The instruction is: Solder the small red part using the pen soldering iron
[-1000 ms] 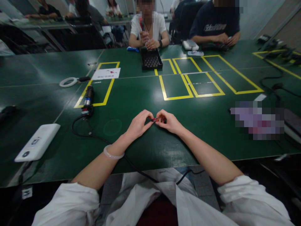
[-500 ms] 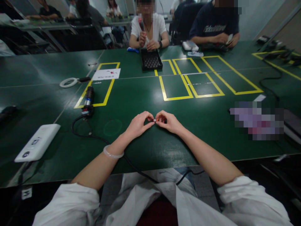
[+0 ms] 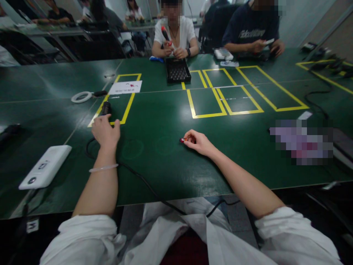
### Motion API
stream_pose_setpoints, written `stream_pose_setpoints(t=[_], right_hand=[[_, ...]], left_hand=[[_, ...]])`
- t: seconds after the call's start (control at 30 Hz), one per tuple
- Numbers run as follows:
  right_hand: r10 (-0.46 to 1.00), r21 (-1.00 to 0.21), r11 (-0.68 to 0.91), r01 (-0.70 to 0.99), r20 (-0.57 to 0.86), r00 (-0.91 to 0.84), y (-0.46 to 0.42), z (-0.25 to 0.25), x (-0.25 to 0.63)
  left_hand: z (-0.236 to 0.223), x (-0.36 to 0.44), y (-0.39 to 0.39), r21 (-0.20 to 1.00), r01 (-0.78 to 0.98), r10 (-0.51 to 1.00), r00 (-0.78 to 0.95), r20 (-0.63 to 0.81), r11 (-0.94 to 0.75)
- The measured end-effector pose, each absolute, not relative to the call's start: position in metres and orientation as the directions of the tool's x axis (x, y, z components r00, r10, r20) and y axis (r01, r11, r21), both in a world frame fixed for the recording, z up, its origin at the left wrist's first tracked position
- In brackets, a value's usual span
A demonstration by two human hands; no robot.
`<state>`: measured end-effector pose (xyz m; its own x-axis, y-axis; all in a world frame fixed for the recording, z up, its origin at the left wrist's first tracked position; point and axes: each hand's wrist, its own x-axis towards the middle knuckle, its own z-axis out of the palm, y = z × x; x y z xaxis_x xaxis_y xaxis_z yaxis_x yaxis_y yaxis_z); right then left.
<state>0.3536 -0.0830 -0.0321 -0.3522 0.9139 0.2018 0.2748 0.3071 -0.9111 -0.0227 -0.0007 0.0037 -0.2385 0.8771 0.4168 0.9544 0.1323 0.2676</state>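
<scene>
My left hand (image 3: pixel 106 130) lies over a black corded cylindrical tool (image 3: pixel 106 107), its thumb held apart from the fingers. Only the tool's dark far end shows beyond the fingers; whether they touch it I cannot tell. In front of me, just above the green table, my right hand (image 3: pixel 197 141) is closed in a pinch. Between its thumb and fingertips is a tiny red-and-orange part (image 3: pixel 182 140), too small to name more exactly. The tool's black cable (image 3: pixel 138 176) runs from beneath my left forearm across the table and over the front edge.
A white power bank (image 3: pixel 45 165) is at the left. A white ring (image 3: pixel 82 97) and a printed sheet (image 3: pixel 125 87) lie farther back. Across the table, a person holds a red-and-black tool (image 3: pixel 164 34) above a black tray (image 3: pixel 178 78). Yellow tape (image 3: pixel 209 116) marks rectangles.
My left hand has left the small part and moved left, over the corded tool. My right hand stays in place, still pinching the part.
</scene>
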Motion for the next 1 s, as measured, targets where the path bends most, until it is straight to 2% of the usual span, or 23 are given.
stream_pose_setpoints(t=[0.07, 0.13, 0.23, 0.3, 0.43, 0.67, 0.87, 1.0], right_hand=[[0.913, -0.905, 0.311, 0.289, 0.2, -0.355, -0.083, -0.032, 0.354], [0.912, -0.895, 0.32, 0.311, 0.202, -0.356, -0.083, -0.032, 0.354], [0.913, -0.883, 0.327, 0.338, 0.202, -0.355, -0.083, -0.033, 0.355], [0.914, -0.881, 0.324, 0.344, 0.198, -0.354, -0.083, -0.033, 0.355], [0.916, -0.885, 0.318, 0.339, 0.196, -0.349, -0.083, -0.032, 0.356], [0.916, -0.895, 0.314, 0.315, 0.2, -0.347, -0.083, -0.034, 0.355], [0.916, -0.898, 0.313, 0.309, 0.2, -0.348, -0.08, -0.039, 0.356], [0.923, -0.917, 0.285, 0.281, 0.182, -0.34, -0.08, -0.039, 0.355]], left_hand=[[0.004, -0.041, 0.0, 0.233, 0.922, 0.85, -0.378, 0.368, 0.309], [0.004, -0.053, -0.001, 0.203, 0.886, 0.85, -0.458, 0.259, 0.416], [0.006, -0.06, -0.001, 0.189, 0.865, 0.869, -0.487, 0.091, 0.465], [0.008, -0.06, 0.0, 0.186, 0.863, 0.873, -0.486, 0.048, 0.47], [0.01, -0.062, 0.0, 0.184, 0.869, 0.878, -0.476, 0.052, 0.46], [0.009, -0.059, 0.0, 0.267, 0.88, 0.894, -0.434, 0.112, 0.393], [0.009, -0.034, -0.004, 0.197, 0.915, 0.925, -0.373, 0.076, 0.353], [0.004, -0.007, -0.006, 0.197, 0.956, 0.96, -0.246, 0.134, 0.218]])
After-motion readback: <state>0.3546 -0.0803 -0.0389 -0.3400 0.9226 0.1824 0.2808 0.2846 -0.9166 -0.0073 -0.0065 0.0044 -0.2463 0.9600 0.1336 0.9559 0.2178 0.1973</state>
